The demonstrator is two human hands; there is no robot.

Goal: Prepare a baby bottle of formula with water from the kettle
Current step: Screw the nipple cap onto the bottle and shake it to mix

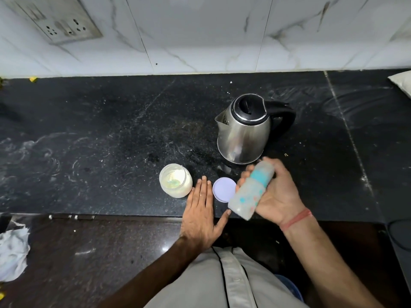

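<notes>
No brand or writing can be read on anything here; the bottle (251, 189) shows only a teal band and some blurred red and teal marks (it is smeared by motion). The right hand (274, 196) holds the bottle above the near edge of the worktop (111, 134), palm turned up, the fingers (244, 177) curled round its far side and the thumb over the top end. The bottle lies tilted, its long axis running from the lower left near the worktop's edge up and away to the right, toward the kettle (244, 132). Which end bears the teat I cannot tell. The left hand (201, 216) lies flat on the worktop's edge with fingers straight and together, thumb spread toward the bottle's lower end, holding nothing. Just beyond the left fingertips stands an open jar (175, 180) of pale powder, and right of those fingertips, partly behind the bottle, lies a round lilac lid (223, 189). The steel kettle stands past the right fingers, lid closed, spout to the left, black handle to the right. A socket plate (60, 21) sits on the marble wall, and a crumpled white cloth (13, 254) lies low at the left.
</notes>
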